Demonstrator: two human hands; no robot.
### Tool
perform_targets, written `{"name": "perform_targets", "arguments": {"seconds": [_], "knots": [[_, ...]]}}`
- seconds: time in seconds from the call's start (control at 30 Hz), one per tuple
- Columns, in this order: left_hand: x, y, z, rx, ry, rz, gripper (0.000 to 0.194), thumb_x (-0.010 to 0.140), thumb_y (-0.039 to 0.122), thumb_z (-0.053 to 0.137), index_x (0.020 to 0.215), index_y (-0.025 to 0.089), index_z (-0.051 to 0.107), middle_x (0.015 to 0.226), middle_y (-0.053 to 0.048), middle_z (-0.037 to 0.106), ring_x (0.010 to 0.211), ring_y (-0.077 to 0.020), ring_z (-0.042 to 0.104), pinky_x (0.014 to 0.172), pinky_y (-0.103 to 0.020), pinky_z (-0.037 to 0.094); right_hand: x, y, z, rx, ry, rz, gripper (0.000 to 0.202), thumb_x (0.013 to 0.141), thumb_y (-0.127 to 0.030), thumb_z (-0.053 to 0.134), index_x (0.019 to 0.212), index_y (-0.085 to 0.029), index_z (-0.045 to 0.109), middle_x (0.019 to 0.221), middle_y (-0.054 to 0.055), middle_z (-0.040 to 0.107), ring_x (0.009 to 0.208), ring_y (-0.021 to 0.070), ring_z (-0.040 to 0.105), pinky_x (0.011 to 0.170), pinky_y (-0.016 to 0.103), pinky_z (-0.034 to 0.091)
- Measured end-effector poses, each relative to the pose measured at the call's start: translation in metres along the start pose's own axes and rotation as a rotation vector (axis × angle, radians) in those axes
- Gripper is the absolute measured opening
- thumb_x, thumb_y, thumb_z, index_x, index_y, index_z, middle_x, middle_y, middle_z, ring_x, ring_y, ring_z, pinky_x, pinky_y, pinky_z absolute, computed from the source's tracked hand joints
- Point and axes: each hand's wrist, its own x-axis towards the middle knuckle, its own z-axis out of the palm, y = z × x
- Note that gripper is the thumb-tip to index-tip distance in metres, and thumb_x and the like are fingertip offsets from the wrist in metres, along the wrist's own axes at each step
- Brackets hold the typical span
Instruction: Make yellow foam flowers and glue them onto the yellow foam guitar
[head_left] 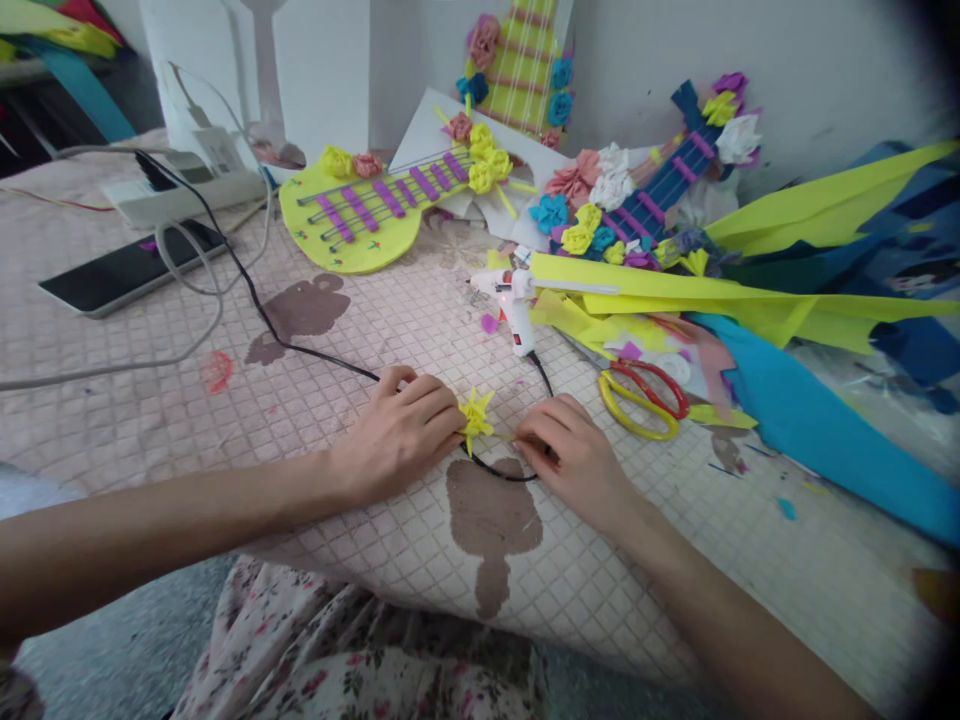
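Flower (475,418) of spiky, bright-yellow paper, squarely between both grips! Left hand (409,430): pinched narrow at flower's near edge. Right hand (574,450): pinching thin yellowish strand (505,437). Beyond grips, white plastic glue gun (516,318); below, looped black cable (495,471).

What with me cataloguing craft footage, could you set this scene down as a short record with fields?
Left hand: left hand with fingertips at the left side of a yellow paper flower; exact grip hidden
Right hand: right hand pinching a thin strand that runs toward the flower
Tools: white glue gun, nozzle pointing left; scissors with red and yellow handles
Decorated pieces: yellow guitar shape; blue guitar shape
Left side: white power strip; dark flat device
Surface: pale, stained table cover
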Motion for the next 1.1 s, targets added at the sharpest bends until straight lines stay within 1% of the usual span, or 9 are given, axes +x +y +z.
{"name": "perform_targets", "arguments": {"seconds": [0.23, 0.37, 0.43, 0.5, 0.6, 0.77, 0.9, 1.03, 1.1], "knots": [[0.001, -0.001, -0.001, -0.047, -0.010, -0.015, 0.020, 0.094, 0.023, 0.044, 0.084, 0.017, 0.060, 0.084, -0.003, 0.063, 0.084, -0.0166, 0.053, 0.082, -0.037, 0.032, 0.001, 0.000, -0.011, -0.062, -0.068, -0.029, 0.009, 0.084, -0.015, 0.055, 0.076, -0.020, 0.053, 0.079, 0.003, 0.057, 0.083, 0.0188, 0.050, 0.075, 0.033, 0.043], [0.002, -0.002, -0.001, -0.066, 0.001, -0.013, 0.020, 0.094, 0.023, 0.044, 0.084, 0.017, 0.060, 0.084, -0.002, 0.063, 0.083, -0.0166, 0.053, 0.082, -0.037, 0.032, -0.002, 0.012, -0.040, -0.050, -0.257, -0.044, 0.010, 0.086, -0.020, 0.052, 0.077, -0.021, 0.055, 0.081, 0.003, 0.058, 0.082, 0.0176, 0.053, 0.071, 0.031, 0.044], [0.001, -0.002, -0.001, -0.074, 0.004, -0.014, 0.021, 0.094, 0.022, 0.043, 0.083, 0.017, 0.060, 0.084, -0.003, 0.063, 0.083, -0.0168, 0.053, 0.082, -0.037, 0.033, -0.006, 0.022, -0.057, 0.017, -0.307, 0.025, 0.011, 0.088, -0.024, 0.051, 0.078, -0.021, 0.056, 0.079, 0.002, 0.058, 0.075, 0.0155, 0.055, 0.065, 0.028, 0.045], [0.001, -0.003, -0.001, -0.080, -0.002, -0.013, 0.020, 0.094, 0.022, 0.044, 0.083, 0.017, 0.060, 0.083, -0.003, 0.063, 0.083, -0.0172, 0.054, 0.082, -0.038, 0.033, -0.010, 0.033, -0.067, 0.023, -0.249, 0.154, 0.011, 0.087, -0.028, 0.052, 0.079, -0.022, 0.056, 0.076, 0.000, 0.059, 0.067, 0.0140, 0.055, 0.059, 0.027, 0.044], [0.000, -0.004, 0.000, -0.080, -0.005, -0.006, 0.019, 0.094, 0.022, 0.045, 0.084, 0.017, 0.060, 0.084, -0.003, 0.063, 0.083, -0.0171, 0.054, 0.082, -0.038, 0.033, -0.017, 0.048, -0.067, -0.112, -0.084, 0.338, 0.008, 0.083, -0.027, 0.055, 0.077, -0.022, 0.055, 0.068, -0.001, 0.059, 0.058, 0.0144, 0.054, 0.052, 0.027, 0.041], [0.000, -0.005, 0.001, -0.087, 0.013, -0.004, 0.018, 0.093, 0.020, 0.045, 0.083, 0.017, 0.060, 0.085, -0.002, 0.063, 0.083, -0.0163, 0.054, 0.082, -0.037, 0.032, -0.018, 0.060, -0.049, -0.281, 0.047, 0.382, 0.009, 0.081, -0.031, 0.056, 0.077, -0.022, 0.056, 0.069, 0.002, 0.062, 0.063, 0.0197, 0.059, 0.054, 0.031, 0.042], [0.000, -0.005, 0.001, -0.083, 0.013, 0.003, 0.020, 0.094, 0.020, 0.044, 0.082, 0.017, 0.060, 0.083, -0.002, 0.063, 0.082, -0.0165, 0.054, 0.082, -0.038, 0.033, 0.009, 0.056, -0.043, -0.188, 0.163, 0.387, 0.021, 0.083, -0.038, 0.056, 0.092, -0.020, 0.059, 0.077, 0.004, 0.063, 0.068, 0.0188, 0.059, 0.061, 0.032, 0.046], [-0.001, -0.007, 0.002, -0.075, 0.016, 0.014, 0.017, 0.094, 0.020, 0.045, 0.084, 0.017, 0.059, 0.084, -0.002, 0.064, 0.082, -0.0167, 0.054, 0.082, -0.039, 0.033, 0.065, 0.059, -0.026, -0.061, 0.207, 0.279, 0.030, 0.078, -0.040, 0.061, 0.096, -0.016, 0.059, 0.088, 0.008, 0.063, 0.078, 0.0199, 0.060, 0.070, 0.033, 0.047], [-0.001, -0.008, 0.002, -0.069, 0.022, 0.021, 0.014, 0.093, 0.019, 0.047, 0.085, 0.017, 0.058, 0.085, -0.002, 0.064, 0.083, -0.0169, 0.055, 0.083, -0.039, 0.033, 0.093, 0.063, -0.013, -0.037, 0.182, 0.271, 0.034, 0.074, -0.040, 0.065, 0.096, -0.014, 0.059, 0.090, 0.010, 0.064, 0.078, 0.0205, 0.060, 0.071, 0.033, 0.046]]}}
